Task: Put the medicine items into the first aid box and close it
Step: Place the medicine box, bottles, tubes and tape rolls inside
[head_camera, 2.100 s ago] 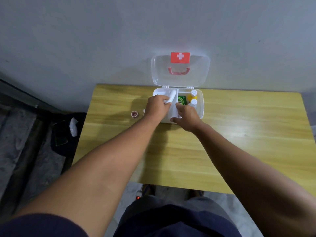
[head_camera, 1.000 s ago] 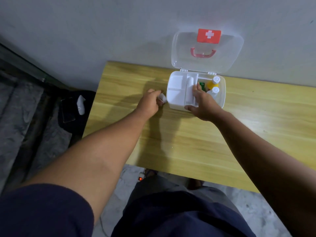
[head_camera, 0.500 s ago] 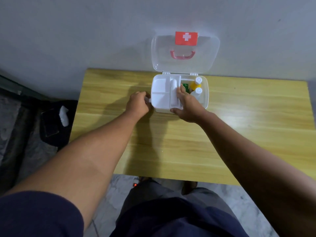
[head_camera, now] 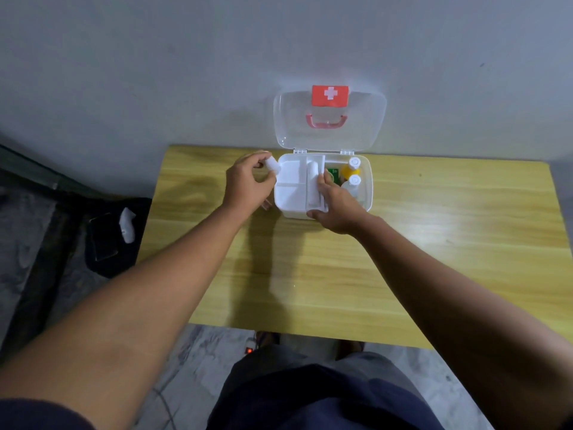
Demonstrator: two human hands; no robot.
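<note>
On tabletop (head_camera: 434,259), first aid box (head_camera: 367,193) open, lid (head_camera: 366,119) up, bottles (head_camera: 354,173) already inside. Left hand (head_camera: 248,183) pinches small white roll (head_camera: 273,165) by box edge, right hand (head_camera: 336,206) grips tray (head_camera: 290,186). Left: roll in, something small beside box maybe, shut lid.

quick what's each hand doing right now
Left hand: closed on a small white roll, held beside the first aid box.
Right hand: grips the box's white tray.
</note>
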